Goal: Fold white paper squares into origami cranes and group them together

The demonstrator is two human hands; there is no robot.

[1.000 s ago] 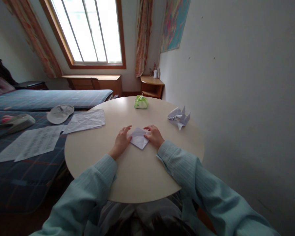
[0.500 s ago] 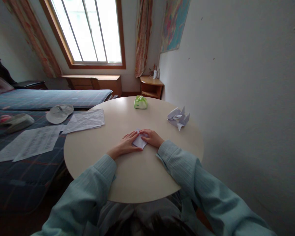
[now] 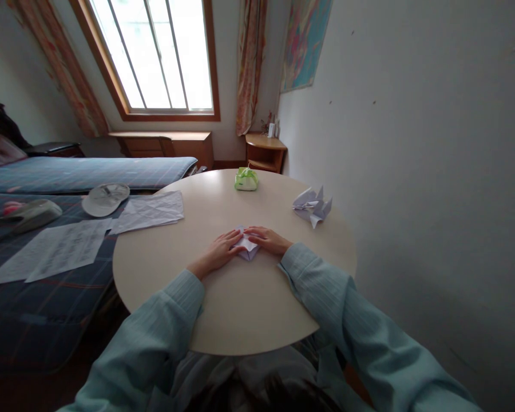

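A small sheet of folded white paper (image 3: 248, 253) lies on the round table between my hands, one corner pointing at me. My left hand (image 3: 220, 251) rests on its left side, fingers stretched out and thumb across the paper. From the right, my right hand (image 3: 271, 240) lies over the paper's upper right part, its fingers extended toward the left fingertips. Both hands are open and press on the paper without gripping it. The fingers cover the paper's upper edges.
Folded white paper shapes (image 3: 313, 206) stand at the table's right. A green and white tissue pack (image 3: 246, 179) sits at the far edge. Loose sheets (image 3: 150, 210) overlap the table's left edge and the bed (image 3: 68, 309), near a light cap (image 3: 105, 199). A wall borders the right.
My left thumb has moved up onto the paper. My right fingers have straightened somewhat, and a flap near the paper's lower corner shows raised or folded.
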